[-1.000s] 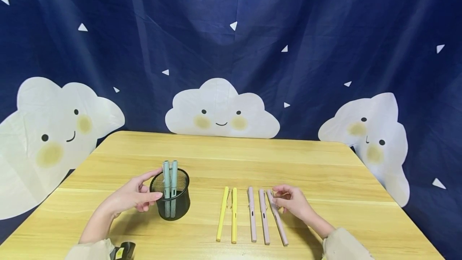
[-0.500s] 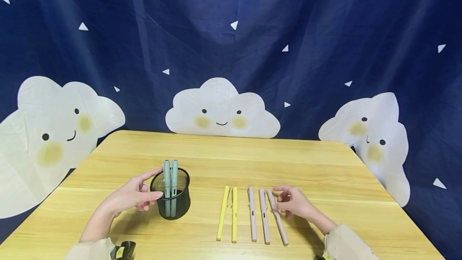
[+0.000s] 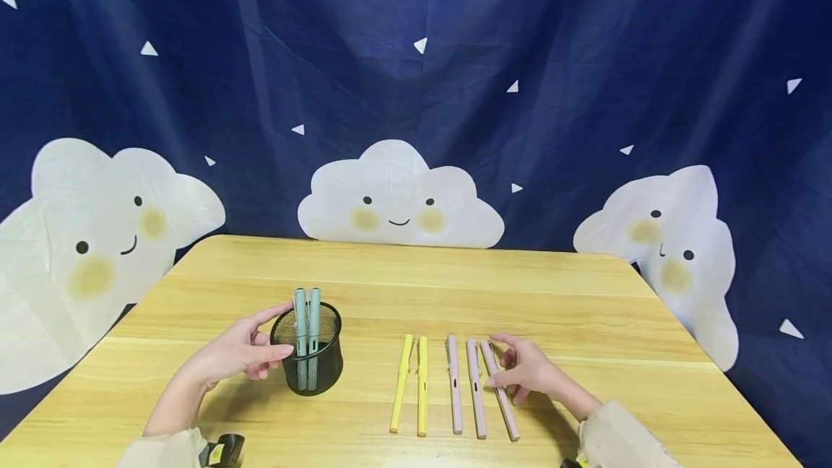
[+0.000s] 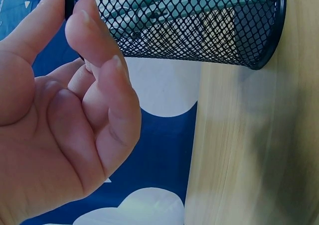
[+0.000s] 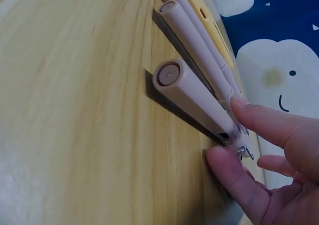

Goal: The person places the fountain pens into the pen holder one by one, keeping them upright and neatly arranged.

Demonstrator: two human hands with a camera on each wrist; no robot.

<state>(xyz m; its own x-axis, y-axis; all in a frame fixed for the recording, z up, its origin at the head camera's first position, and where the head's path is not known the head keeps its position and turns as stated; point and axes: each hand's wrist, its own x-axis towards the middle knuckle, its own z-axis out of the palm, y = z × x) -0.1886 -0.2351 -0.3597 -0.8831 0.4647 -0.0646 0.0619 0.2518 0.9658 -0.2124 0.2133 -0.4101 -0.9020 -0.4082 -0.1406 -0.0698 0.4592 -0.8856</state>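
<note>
My left hand (image 3: 237, 352) holds the black mesh pen holder (image 3: 325, 370), index finger at the back of its rim and thumb at the front. Two teal pens (image 3: 314, 320) stand upright inside it. In the left wrist view, the mesh (image 4: 199, 41) is beside curled fingers (image 4: 94, 31). My right hand (image 3: 529, 367) is at the rightmost lilac pen (image 3: 507, 410), which lies slanted on the table. Right wrist view: this lilac pen (image 5: 197, 98) passes between spread fingertips (image 5: 219, 158), close to either side. Two more lilac pens (image 3: 477, 388) lie to its left.
Two yellow pens (image 3: 422, 388) lie left of the lilac ones, between them and the holder. The wooden table (image 3: 390, 273) ends at a dark blue cloth (image 3: 364, 56) printed with white clouds.
My right thumb has shifted left across the rightmost lilac pen, and the fingers have spread. The pens stay in place. My left hand and the pen holder have not moved.
</note>
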